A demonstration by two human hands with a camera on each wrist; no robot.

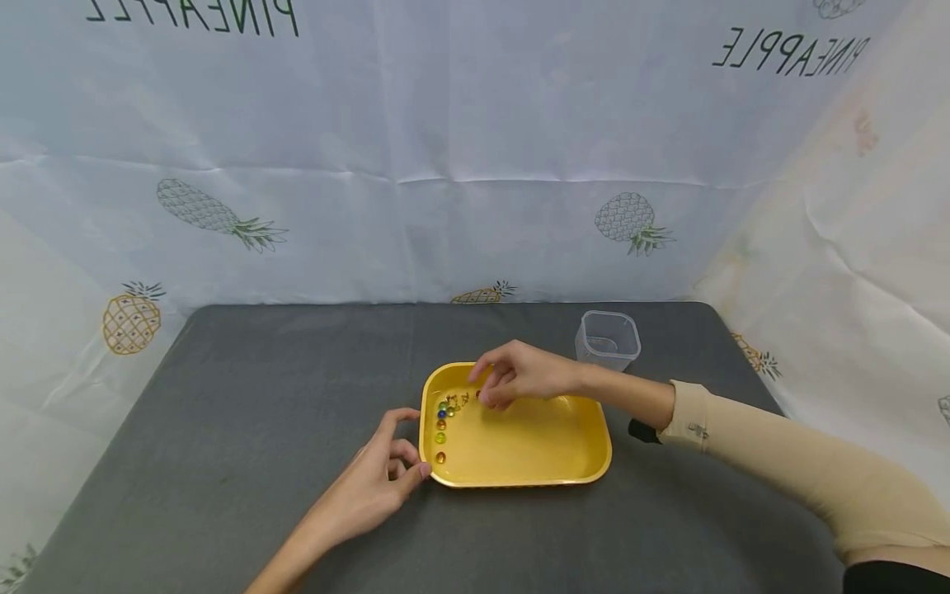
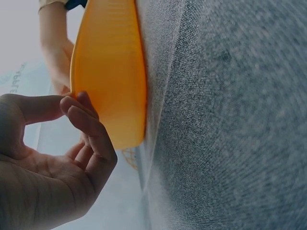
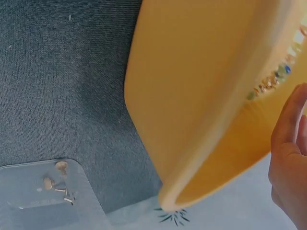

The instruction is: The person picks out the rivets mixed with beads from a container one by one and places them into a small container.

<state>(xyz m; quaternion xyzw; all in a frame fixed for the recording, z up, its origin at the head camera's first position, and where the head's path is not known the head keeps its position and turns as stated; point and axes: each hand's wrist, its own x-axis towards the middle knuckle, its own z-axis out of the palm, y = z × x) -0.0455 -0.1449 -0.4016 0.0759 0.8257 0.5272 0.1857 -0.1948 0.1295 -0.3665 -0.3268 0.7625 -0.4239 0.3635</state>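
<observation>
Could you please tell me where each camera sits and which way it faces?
Head: worn on the head, facing forward and down at the tray, beads and tub; left hand and right hand show.
Left wrist: worn there, facing the tray's outer wall; left hand near, right hand beyond the rim.
Right wrist: worn there, facing the tray's outside and the tub; part of the right hand at the right edge.
Head and right wrist share tray, beads and tub.
</observation>
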